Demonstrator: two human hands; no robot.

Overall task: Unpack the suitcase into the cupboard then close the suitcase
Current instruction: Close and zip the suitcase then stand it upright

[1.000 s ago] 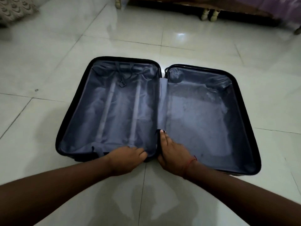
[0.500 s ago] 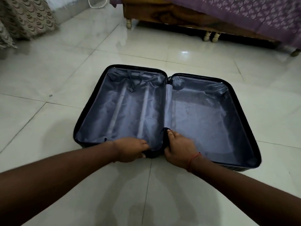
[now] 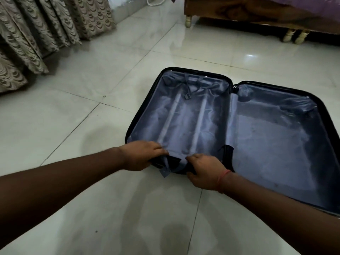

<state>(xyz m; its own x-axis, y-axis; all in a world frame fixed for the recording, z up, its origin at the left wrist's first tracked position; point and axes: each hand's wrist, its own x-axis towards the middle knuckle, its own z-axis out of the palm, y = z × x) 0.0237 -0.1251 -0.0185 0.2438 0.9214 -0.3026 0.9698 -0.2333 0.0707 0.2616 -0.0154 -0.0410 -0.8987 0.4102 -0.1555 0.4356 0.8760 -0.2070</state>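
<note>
A black hard-shell suitcase (image 3: 321, 115) lies open flat on the floor, both halves lined with grey-blue fabric and holding nothing. My left hand (image 3: 141, 155) grips the near edge of the left half (image 3: 145, 100) at its near-left corner. My right hand (image 3: 204, 172), with a red thread at the wrist, holds the same near edge a little to the right, beside the hinge. A small grey strap end (image 3: 165, 171) hangs over the edge between my hands. The cupboard is out of view.
Glossy white floor tiles (image 3: 82, 116) surround the suitcase. Patterned beige curtains (image 3: 36, 30) hang at the far left. A wooden bed frame (image 3: 239, 13) on short legs, under a purple cover, runs along the back right.
The view has swung left, so the suitcase now sits further right. Both hands have shifted left along the near edge; my right hand left the hinge for the left half's edge.
</note>
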